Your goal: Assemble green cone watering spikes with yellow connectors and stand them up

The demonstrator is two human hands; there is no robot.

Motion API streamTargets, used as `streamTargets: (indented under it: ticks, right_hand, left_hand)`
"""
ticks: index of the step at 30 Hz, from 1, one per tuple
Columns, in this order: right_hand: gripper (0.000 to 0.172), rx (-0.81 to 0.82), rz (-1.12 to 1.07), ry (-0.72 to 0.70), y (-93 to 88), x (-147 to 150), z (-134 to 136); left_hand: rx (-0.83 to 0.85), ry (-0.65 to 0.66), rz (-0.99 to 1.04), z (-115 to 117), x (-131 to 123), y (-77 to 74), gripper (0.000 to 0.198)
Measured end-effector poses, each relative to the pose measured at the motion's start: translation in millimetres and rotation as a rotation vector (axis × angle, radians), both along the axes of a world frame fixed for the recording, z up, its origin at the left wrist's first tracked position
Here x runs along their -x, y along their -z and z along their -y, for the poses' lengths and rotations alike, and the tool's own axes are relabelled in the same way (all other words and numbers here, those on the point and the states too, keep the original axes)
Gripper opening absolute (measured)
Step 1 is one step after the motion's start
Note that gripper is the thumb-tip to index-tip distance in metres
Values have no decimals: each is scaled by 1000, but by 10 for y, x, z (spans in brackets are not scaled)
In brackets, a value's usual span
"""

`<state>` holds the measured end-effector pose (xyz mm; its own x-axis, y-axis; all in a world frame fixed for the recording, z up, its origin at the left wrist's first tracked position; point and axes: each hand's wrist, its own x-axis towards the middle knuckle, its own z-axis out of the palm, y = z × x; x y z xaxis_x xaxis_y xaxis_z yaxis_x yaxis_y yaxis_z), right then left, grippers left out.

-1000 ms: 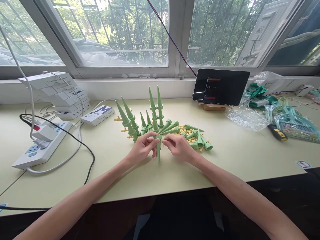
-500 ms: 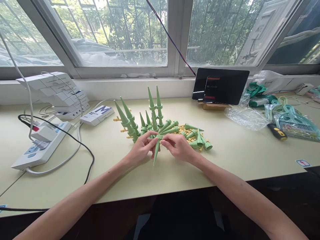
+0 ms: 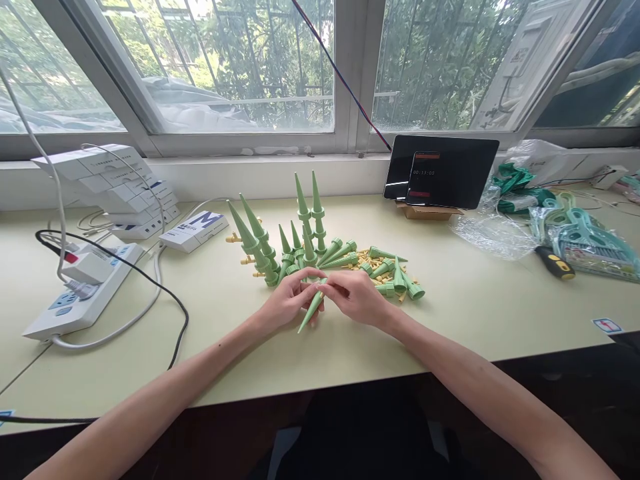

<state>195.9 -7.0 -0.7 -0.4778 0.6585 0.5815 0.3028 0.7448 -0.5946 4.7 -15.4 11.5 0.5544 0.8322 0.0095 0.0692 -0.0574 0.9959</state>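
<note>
My left hand (image 3: 293, 298) is closed around a green plant watering spike (image 3: 311, 313), near its wide end. The spike's tip slants down toward me and to the left. Against that wide end, my right hand (image 3: 356, 295) is closed in a pinch on a small yellow valve, mostly hidden by the fingertips. Beyond my left hand several green spikes (image 3: 250, 243) stand upright, some with yellow valves sticking out sideways. Behind and right of my right hand lies a heap of loose green spikes (image 3: 399, 277) mixed with small yellow valves (image 3: 367, 257).
A power strip (image 3: 85, 293) with cables and stacked white boxes (image 3: 130, 193) occupy the left. At the back, a tablet (image 3: 465, 173) and a phone showing a timer (image 3: 424, 180) lean on a small cardboard box. Plastic-wrapped items (image 3: 590, 240) and a screwdriver (image 3: 554, 263) lie right.
The held spike has tilted further, its tip swinging left. My right hand has moved slightly left, closer to my left hand, and its fingers now cover the spike's wide end.
</note>
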Motion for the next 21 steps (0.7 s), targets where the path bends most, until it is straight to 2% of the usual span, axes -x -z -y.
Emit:
streamTargets:
  ticks: [11,21]
  right_hand:
    - [38,-89,11,23,20,0,-11]
    - [39,-99,40,35,7,-4,-6]
  left_hand:
    - [-19,2,0,3,-8,10,29]
    - [-31,-29,19,-13,-1,44,28]
